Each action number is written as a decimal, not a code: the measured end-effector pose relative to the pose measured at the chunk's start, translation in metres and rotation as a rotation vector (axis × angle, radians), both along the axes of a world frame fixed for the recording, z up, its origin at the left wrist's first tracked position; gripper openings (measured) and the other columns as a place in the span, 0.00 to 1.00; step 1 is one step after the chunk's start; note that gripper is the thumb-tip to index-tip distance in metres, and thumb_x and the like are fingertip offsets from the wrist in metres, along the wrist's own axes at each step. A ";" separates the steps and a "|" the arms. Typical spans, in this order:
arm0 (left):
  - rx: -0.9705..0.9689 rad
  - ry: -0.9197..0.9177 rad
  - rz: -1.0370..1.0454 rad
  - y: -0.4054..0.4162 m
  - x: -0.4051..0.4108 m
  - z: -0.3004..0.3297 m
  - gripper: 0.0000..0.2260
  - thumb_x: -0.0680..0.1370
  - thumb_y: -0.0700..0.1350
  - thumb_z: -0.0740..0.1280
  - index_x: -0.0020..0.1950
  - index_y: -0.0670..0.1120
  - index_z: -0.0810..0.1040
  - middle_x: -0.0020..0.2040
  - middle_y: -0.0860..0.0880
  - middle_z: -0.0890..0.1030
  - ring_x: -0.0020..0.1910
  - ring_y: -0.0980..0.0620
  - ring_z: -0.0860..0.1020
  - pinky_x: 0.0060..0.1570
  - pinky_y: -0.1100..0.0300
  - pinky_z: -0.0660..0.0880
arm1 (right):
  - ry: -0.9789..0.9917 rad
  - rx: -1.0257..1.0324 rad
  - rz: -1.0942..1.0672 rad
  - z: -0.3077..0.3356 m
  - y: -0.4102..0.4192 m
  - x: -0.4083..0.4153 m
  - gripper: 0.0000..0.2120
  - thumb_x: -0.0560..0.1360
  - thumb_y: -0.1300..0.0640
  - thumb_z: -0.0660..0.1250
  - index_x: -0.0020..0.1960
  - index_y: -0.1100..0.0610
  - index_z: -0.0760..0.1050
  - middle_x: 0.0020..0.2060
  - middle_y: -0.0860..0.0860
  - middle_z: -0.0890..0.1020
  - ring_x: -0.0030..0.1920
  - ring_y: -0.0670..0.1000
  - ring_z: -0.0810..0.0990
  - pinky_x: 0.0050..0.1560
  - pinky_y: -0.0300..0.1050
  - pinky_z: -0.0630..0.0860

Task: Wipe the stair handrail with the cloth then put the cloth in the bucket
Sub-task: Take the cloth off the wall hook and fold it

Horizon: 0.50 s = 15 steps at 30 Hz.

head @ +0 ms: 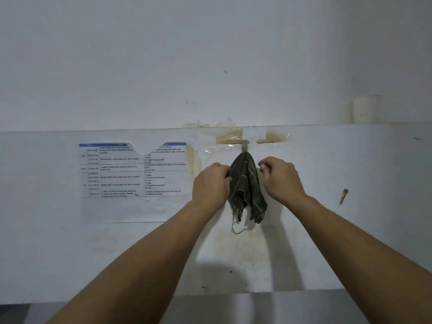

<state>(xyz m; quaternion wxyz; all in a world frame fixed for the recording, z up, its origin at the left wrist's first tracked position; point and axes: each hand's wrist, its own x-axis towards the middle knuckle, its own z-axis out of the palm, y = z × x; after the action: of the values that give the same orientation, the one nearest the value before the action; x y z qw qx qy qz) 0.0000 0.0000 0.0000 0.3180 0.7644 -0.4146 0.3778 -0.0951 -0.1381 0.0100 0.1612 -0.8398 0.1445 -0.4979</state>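
Observation:
A dark green cloth with pale stripes hangs from a small metal hook on a white wall, a loose thread dangling below it. My left hand touches the cloth's left edge, with the fingers curled onto the fabric. My right hand is just right of the cloth, fingers curled in; whether it touches the fabric I cannot tell. No handrail or bucket is in view.
A printed schedule sheet is stuck to the wall left of the cloth. Brown tape residue and clear tape surround the hook. A pale container stands on the ledge at upper right. A grey floor strip runs along the bottom.

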 end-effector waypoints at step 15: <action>-0.282 0.220 -0.014 -0.023 0.011 0.007 0.06 0.73 0.40 0.67 0.45 0.47 0.84 0.42 0.49 0.84 0.40 0.49 0.80 0.40 0.58 0.76 | -0.034 0.277 0.138 0.011 -0.004 0.029 0.05 0.72 0.61 0.67 0.39 0.53 0.80 0.38 0.50 0.82 0.42 0.51 0.80 0.48 0.50 0.79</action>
<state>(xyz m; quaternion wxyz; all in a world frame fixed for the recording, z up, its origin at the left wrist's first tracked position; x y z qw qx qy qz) 0.0112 -0.0228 0.0068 0.4679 0.7460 -0.3257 0.3442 -0.0661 -0.1422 0.0210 0.3117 -0.8089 0.1508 -0.4752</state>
